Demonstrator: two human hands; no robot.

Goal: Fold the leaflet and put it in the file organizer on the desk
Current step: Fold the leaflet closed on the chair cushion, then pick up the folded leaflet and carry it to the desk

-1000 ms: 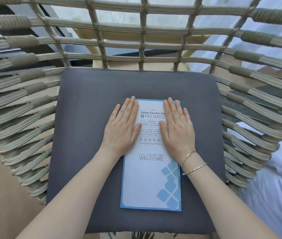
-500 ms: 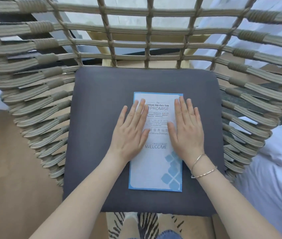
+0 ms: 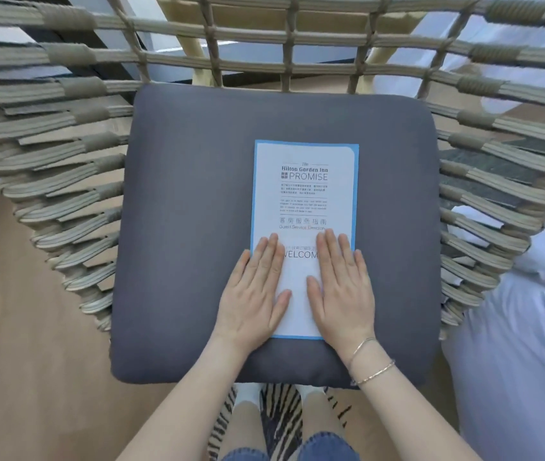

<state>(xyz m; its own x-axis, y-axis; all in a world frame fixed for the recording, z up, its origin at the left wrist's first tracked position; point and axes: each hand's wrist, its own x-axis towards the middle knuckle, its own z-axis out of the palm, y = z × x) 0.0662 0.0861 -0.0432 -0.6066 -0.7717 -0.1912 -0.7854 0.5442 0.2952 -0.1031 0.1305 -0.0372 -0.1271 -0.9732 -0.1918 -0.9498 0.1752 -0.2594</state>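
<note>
A white leaflet (image 3: 304, 188) with a blue border and printed text lies flat on the grey seat cushion (image 3: 184, 227) of a woven chair. My left hand (image 3: 253, 291) presses flat on its lower left edge, fingers together and stretched out. My right hand (image 3: 342, 287), with two thin bracelets at the wrist, lies flat on its lower right part. Both palms cover the leaflet's bottom third. No file organizer or desk is in view.
The chair's woven rope back and sides (image 3: 65, 168) curve around the cushion. White bedding (image 3: 524, 327) lies to the right. Wooden floor (image 3: 15, 327) is on the left. A striped rug (image 3: 281, 414) and my legs show below the cushion.
Both hands have slid down the leaflet from its middle to its lower end, still flat. The upper text is now uncovered, and the view has pulled back.
</note>
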